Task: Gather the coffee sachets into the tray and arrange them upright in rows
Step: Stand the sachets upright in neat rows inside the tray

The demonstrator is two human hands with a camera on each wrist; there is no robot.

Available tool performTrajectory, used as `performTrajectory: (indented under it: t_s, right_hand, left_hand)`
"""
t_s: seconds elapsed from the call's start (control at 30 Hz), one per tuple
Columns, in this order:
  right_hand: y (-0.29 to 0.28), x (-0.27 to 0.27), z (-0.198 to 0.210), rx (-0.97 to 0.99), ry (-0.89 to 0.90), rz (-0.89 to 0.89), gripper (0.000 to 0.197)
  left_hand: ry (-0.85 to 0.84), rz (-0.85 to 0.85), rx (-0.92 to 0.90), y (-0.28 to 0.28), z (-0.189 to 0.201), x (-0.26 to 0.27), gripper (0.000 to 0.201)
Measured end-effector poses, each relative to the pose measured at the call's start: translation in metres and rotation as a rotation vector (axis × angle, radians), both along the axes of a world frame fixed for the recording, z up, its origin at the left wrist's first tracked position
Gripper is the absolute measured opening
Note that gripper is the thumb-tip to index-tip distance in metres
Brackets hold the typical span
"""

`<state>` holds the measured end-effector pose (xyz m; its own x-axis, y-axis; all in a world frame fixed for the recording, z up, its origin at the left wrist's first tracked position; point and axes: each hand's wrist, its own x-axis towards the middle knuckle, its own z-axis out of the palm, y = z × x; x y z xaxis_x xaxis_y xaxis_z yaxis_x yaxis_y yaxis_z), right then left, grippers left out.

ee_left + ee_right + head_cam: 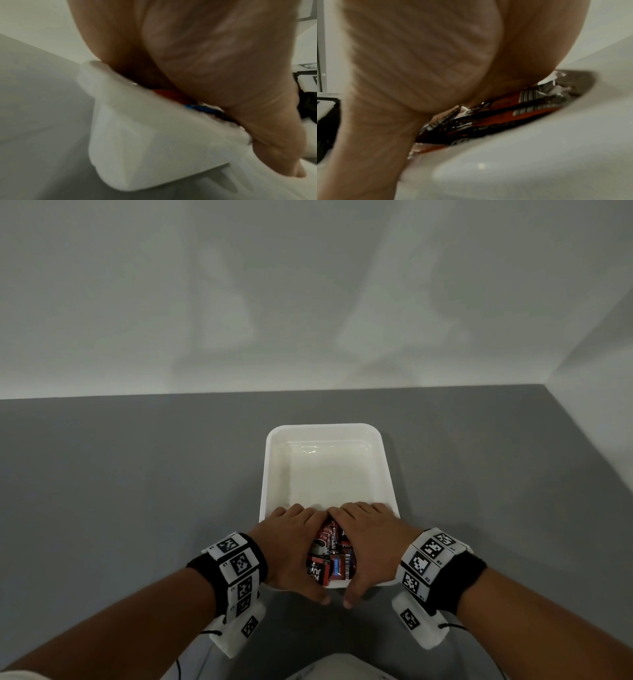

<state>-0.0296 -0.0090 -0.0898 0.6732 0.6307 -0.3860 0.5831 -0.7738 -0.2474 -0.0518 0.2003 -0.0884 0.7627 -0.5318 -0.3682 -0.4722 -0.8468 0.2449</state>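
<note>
Here the coffee sachets (331,556) sit bunched directly between the two palms, at the near end of the white tray (274,470). Left hand (291,546) flanks the bunch on its own side, right hand (371,546) on the other; fingers of both curl over the far side of the bunch and nearly meet there, while both thumbs reach down past the tray's near rim. Grip state: both hands cupped and closed around the bunch, pressing it together from the sides. Neither hand is nearer; the sachets lie centred between them.

Orientation: printed faces show upward in the head view, some lettering upside down, and the packets overlap at mixed angles. Judged lying flat or leaning, not yet upright. Long axes appear to run mostly away from the wrists, toward the fingertips, though not uniformly.

Right wrist view: red-and-black sachets (496,117) fanned in layers under the palm (419,60), against the tray wall (539,155). Left wrist view is blurred; red and blue packet edges (193,105) show between the palm (205,60) and the tray rim (145,115).

Tray contents: sachets only, all within the grip. Beyond the fingertips the tray floor is bare. No sachets seen on the grey table (137,474).

Judgement: gathering done; standing the packets in rows remains.
</note>
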Motion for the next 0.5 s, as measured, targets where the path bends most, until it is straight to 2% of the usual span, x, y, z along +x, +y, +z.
performTrajectory:
  t_s: [0.23, 0.5]
  right_hand:
    - [0.001, -0.012, -0.016, 0.014, -0.14, -0.006, 0.124]
    - [0.003, -0.019, -0.022, 0.044, -0.17, -0.025, 0.118]
  left_hand:
    - [-0.092, 0.028, 0.057, -0.002, -0.01, -0.004, 0.134]
    - [-0.112, 0.014, 0.089, -0.004, -0.01, -0.005, 0.127]
